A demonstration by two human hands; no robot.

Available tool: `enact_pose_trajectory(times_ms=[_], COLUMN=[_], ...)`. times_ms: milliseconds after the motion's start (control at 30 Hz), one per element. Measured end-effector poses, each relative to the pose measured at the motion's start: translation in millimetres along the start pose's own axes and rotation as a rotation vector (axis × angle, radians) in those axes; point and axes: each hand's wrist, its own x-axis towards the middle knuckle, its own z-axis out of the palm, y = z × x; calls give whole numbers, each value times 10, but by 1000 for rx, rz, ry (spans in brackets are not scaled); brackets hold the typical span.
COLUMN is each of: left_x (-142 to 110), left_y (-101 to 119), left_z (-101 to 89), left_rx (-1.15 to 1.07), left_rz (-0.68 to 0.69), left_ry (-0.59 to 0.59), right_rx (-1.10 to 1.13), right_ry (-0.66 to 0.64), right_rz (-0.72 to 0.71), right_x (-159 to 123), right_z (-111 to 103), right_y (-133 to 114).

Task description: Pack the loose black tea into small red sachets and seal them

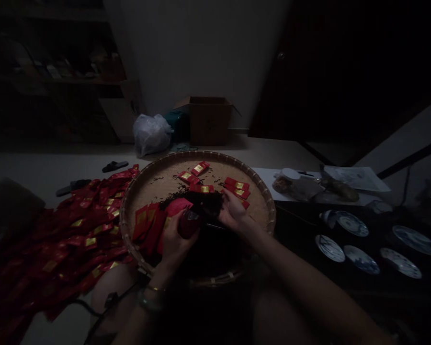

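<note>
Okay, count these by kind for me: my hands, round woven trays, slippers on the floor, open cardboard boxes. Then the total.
Hands: 2 (left hand, right hand)
Woven tray: 1
Slippers: 2
Open cardboard box: 1
Total: 6

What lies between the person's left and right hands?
The head view shows, between left hand and right hand, the dark red item the left hand grips, too dim to identify, and dark loose shreds heaped in the woven tray.
</note>
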Motion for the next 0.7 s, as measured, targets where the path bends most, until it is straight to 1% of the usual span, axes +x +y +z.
enact_pose_trajectory(times_ms=[100,167,233,300,367,433,500,567,633,700], left_x=[28,27,15,0,-11,-16,-20,-21,-21,-19], left_y=[25,19,-6,-44,-81,-108,-121,-123,-119,-112], left_z=[49,67,65,47,26,12,10,16,23,26], left_rx=[-4,-30,-57,-86,-132,-183,-209,-209,-194,-161], left_rz=[6,-22,-109,-222,-296,-317,-322,-325,-318,-306], left_ry=[11,40,110,232,346,399,400,391,384,384], right_rx=[-23,-66,-155,-323,-594,-965,-1364,-1697,-1951,-2153], right_ry=[-6,-31,-50,-52,-61,-95,-167,-284,-414,-491], right_rz=[-33,-31,5,55,51,-39,-185,-274,-270,-242], right_x=[0,11,22,27,25,15,-9,-53,-115,-175], right_z=[16,-7,-53,-119,-195,-270,-326,-348,-334,-299], right_y=[-75,-89,-54,35,171,333,494,628,722,774])
